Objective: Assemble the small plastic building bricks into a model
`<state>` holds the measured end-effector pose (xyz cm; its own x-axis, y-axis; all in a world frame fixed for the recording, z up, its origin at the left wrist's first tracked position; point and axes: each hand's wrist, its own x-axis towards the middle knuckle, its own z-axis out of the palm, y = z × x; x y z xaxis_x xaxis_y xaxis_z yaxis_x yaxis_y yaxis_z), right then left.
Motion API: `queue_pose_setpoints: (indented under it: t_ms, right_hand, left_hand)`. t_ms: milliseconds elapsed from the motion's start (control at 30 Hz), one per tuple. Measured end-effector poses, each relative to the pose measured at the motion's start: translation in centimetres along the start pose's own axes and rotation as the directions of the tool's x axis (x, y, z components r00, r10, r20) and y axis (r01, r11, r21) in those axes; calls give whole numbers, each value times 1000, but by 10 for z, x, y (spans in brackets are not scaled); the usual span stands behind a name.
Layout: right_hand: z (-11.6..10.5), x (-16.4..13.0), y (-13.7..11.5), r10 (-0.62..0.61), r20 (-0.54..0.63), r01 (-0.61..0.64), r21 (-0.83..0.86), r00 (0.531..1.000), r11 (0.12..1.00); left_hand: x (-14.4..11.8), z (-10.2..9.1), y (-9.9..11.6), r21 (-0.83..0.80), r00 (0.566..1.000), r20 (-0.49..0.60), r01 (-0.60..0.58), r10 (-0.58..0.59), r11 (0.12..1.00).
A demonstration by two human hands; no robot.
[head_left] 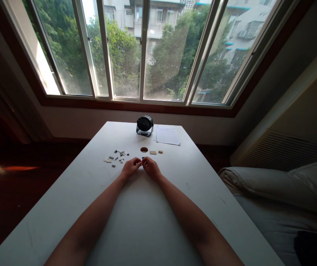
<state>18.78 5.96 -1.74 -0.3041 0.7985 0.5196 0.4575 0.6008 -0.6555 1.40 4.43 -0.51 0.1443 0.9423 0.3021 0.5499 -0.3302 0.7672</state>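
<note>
My left hand (131, 167) and my right hand (150, 168) meet over the middle of the white table (175, 207), fingertips together in a pinch. Between them is a small dark piece (143, 158), mostly covered by the fingers; its kind I cannot make out. Left of my left hand lie several small loose building-brick pieces (111, 158), grey, black and cream. Just beyond my right hand are a tan studded brick plate (153, 152) and a shorter tan piece (161, 152).
A black round desk fan (144, 125) on a stand is at the table's far end, beside printed paper sheets (168, 135). A round hole (144, 149) opens in the tabletop before it. Beyond is a window (125, 66); a bed or sofa (272, 184) stands to the right.
</note>
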Motion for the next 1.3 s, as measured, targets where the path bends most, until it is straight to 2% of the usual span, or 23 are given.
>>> queue_pose_setpoints:
  t_ms: [533,867,1300]
  right_hand:
    - [2,1,1,22,41,-22,-3,999,1000]
    - [-1,0,-4,42,28,-40,-76,999,996]
    - [-1,0,-4,49,33,-47,-59,998,997]
  left_hand:
    - [-2,-1,4,-65,999,-45,-7,4,998]
    - [-3,-2,7,-5,1000,-11,27,-27,1000]
    - [-2,-2,8,27,1000,-2,12,-12,1000]
